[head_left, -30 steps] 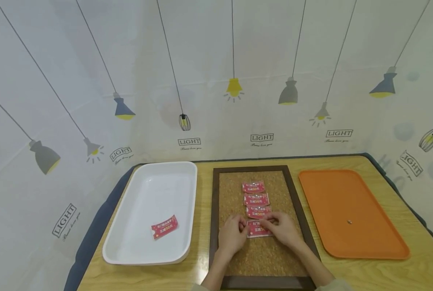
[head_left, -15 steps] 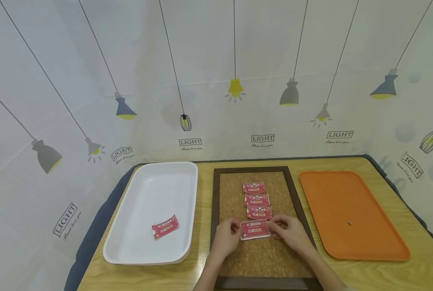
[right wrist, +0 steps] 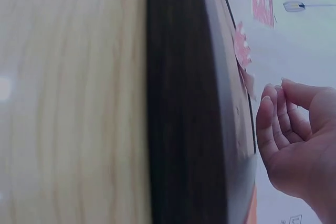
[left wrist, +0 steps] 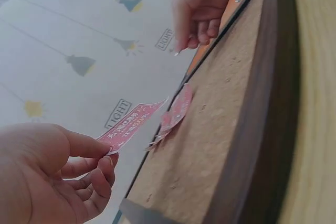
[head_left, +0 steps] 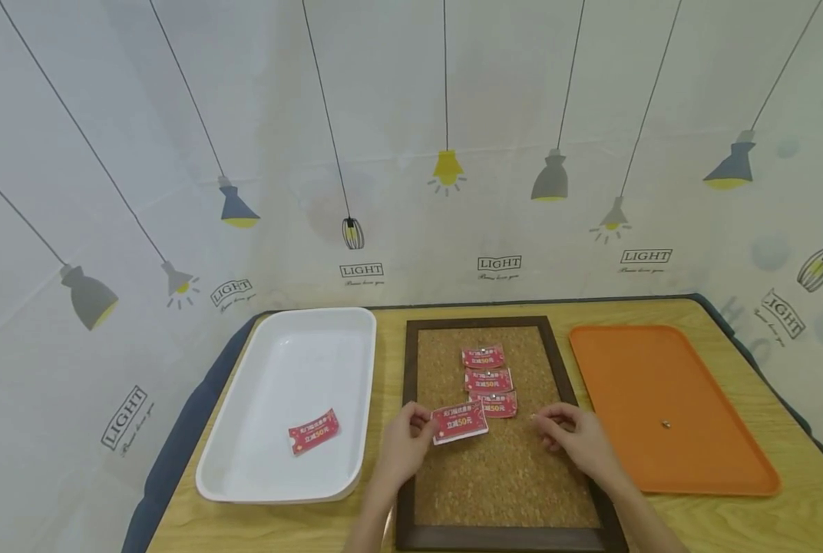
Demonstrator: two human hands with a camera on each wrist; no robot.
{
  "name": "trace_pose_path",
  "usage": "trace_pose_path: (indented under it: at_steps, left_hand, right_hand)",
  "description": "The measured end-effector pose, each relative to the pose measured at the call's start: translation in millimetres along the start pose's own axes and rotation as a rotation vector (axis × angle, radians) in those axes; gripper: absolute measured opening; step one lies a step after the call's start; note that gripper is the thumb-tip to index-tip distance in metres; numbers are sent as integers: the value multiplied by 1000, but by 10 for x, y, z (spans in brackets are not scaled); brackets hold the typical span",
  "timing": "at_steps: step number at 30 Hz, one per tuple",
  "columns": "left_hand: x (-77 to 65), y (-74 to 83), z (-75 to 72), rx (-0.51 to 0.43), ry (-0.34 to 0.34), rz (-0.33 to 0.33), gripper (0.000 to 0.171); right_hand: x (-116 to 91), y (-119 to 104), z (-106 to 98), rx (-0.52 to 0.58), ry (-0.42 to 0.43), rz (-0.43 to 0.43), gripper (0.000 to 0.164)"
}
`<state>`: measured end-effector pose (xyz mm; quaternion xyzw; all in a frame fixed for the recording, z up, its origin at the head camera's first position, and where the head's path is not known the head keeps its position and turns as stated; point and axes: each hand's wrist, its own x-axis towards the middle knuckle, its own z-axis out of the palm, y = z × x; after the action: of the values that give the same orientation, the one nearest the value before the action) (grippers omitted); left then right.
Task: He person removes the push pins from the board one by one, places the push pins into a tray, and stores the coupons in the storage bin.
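Left grip (head_left: 406, 441) pinches 1 rectangular paper coupon (head_left: 460, 422); right grip (head_left: 577, 440), a shiny pin (left wrist: 177, 53).

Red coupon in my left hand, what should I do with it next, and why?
Probably carry the held coupon into the white tray: your right hand seems to pinch a pin, your left hand has moved the coupon leftward, and a matching coupon lies there.
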<state>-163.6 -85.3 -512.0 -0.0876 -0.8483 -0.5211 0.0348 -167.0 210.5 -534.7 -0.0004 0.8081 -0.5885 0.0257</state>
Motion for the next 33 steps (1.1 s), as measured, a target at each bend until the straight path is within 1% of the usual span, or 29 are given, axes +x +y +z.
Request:
trace_pose_path:
  at_steps: [3, 5, 11, 14, 18, 23, 25, 28, 33]
  left_hand:
    - [8, 7, -115, 9, 23, -2, 5]
    - [8, 18, -192, 8, 30, -19, 7]
    - [0, 68, -394, -66, 42, -48, 13]
    - [4, 77, -491, -82, 65, -57, 13]
    - [18, 59, -636, -101, 109, -84, 12]
    - [24, -8, -824, -85, 183, -102, 14]
    - [13, -26, -894, -75, 208, -119, 14]
    - [-8, -54, -982, -60, 228, -146, 15]
    - [-42, -101, -1097, -44, 249, -179, 19]
  right_hand:
    - [-16, -7, -84, -2, 20, -10, 27]
    - [-22, -15, -140, 5, 26, -25, 26]
    - [-27, -34, -288, 0, 62, -46, 29]
    - [-39, -35, -352, 6, 79, -46, 32]
    - [-57, -28, -449, -19, 98, -62, 35]
    - [-76, 7, -584, -44, 112, -59, 36]
    - [-89, 13, -640, -35, 115, -50, 38]
    - [-105, 19, -724, -30, 131, -47, 39]
    - [-122, 52, -850, -12, 141, -11, 42]
